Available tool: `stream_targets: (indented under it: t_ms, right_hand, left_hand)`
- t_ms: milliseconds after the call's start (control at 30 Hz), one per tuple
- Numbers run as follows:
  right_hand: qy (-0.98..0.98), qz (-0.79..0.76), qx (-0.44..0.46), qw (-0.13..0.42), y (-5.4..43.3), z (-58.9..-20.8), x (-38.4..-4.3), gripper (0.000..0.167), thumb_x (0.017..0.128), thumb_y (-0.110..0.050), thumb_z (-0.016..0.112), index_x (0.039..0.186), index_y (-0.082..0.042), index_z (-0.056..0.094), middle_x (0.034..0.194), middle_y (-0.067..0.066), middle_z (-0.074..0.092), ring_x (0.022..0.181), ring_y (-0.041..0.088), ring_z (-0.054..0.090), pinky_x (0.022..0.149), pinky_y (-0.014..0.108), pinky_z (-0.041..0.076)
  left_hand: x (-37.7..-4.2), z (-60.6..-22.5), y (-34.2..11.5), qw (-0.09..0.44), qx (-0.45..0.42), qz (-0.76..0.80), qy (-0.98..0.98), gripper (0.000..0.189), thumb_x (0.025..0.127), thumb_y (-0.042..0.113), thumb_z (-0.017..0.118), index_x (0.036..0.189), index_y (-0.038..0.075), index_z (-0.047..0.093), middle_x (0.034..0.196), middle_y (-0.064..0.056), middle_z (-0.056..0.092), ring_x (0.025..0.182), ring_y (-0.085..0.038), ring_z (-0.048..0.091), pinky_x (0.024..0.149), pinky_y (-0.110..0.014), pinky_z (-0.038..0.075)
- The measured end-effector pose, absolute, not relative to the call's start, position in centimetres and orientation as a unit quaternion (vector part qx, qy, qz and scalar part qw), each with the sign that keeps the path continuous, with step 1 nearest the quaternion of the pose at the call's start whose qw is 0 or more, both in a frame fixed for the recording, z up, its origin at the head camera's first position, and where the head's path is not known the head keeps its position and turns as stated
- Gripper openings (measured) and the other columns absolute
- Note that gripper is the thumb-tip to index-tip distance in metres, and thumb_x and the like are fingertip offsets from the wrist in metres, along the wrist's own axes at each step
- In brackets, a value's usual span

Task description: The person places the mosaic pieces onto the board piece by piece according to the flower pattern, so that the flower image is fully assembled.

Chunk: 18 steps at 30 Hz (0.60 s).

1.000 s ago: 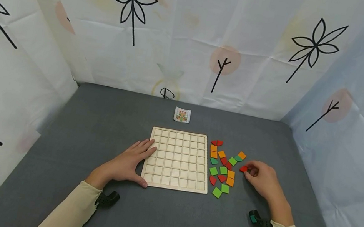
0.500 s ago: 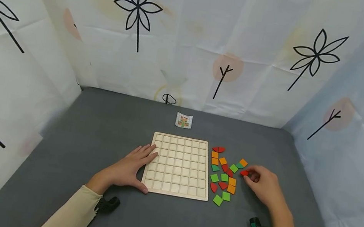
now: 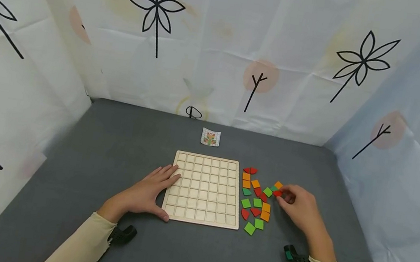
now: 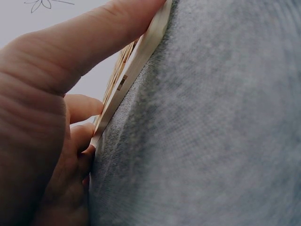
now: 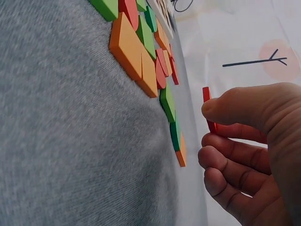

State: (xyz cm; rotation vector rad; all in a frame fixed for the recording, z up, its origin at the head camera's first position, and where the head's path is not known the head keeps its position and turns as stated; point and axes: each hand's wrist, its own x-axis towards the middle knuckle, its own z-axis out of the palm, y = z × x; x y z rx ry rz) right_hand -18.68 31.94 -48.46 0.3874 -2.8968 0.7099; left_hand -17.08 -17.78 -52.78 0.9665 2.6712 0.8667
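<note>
A pale wooden board [image 3: 203, 189] with a grid of square recesses lies flat on the table. My left hand [image 3: 146, 192] rests along the board's left edge, fingers spread and fairly straight, with the thumb at the near left corner. In the left wrist view, the thumb [image 4: 89, 40] and fingertips touch the board's rim [image 4: 136, 66]. Between thumb and index finger, my right hand [image 3: 302, 210] pinches a small red tile [image 5: 207, 100], right of the board. It is held just above the table beside a teal tile [image 5: 175, 134] and an orange tile [image 5: 181, 155].
Loose red, orange, green and teal tiles [image 3: 257, 202] lie scattered between the board and my right hand. Beyond the board is a small card [image 3: 210, 137] with a coloured pattern on a grid. Printed cloth walls [image 3: 220, 61] enclose the grey table [image 3: 124, 137].
My right hand has shifted slightly left and away from me with the red tile, closer to the teal and orange tiles. The left hand stays at the board; the head view tilts a little.
</note>
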Motion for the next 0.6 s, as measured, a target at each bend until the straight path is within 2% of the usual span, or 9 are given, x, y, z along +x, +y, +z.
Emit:
stream_targets:
  t_ms: [367, 600]
  right_hand:
    - [-0.957, 0.244, 0.14, 0.067, 31.0, -47.6, -19.2, 0.021, 0.096, -0.007, 0.084, 0.115, -0.002, 0.077, 0.097, 0.006, 0.071, 0.083, 0.021, 0.064, 0.075, 0.046, 0.057]
    - [-0.956, 0.248, 0.148, 0.062, 30.2, -47.2, -19.8, 0.019, 0.097, -0.007, 0.082, 0.115, -0.003, 0.077, 0.098, 0.007, 0.07, 0.084, 0.022, 0.063, 0.076, 0.048, 0.058]
  left_hand:
    - [-17.2, -53.3, -17.9, 0.08, 0.328, 0.291, 0.895, 0.129, 0.076, 0.062, 0.094, 0.17, 0.0, 0.031, 0.179, -0.022, 0.014, 0.164, -0.044, 0.009, 0.131, -0.063, 0.009]
    - [-17.3, -53.2, -17.9, 0.079, 0.331, 0.293, 0.893, 0.128, 0.076, 0.059, 0.095, 0.17, 0.0, 0.031, 0.179, -0.023, 0.014, 0.164, -0.045, 0.009, 0.13, -0.064, 0.009]
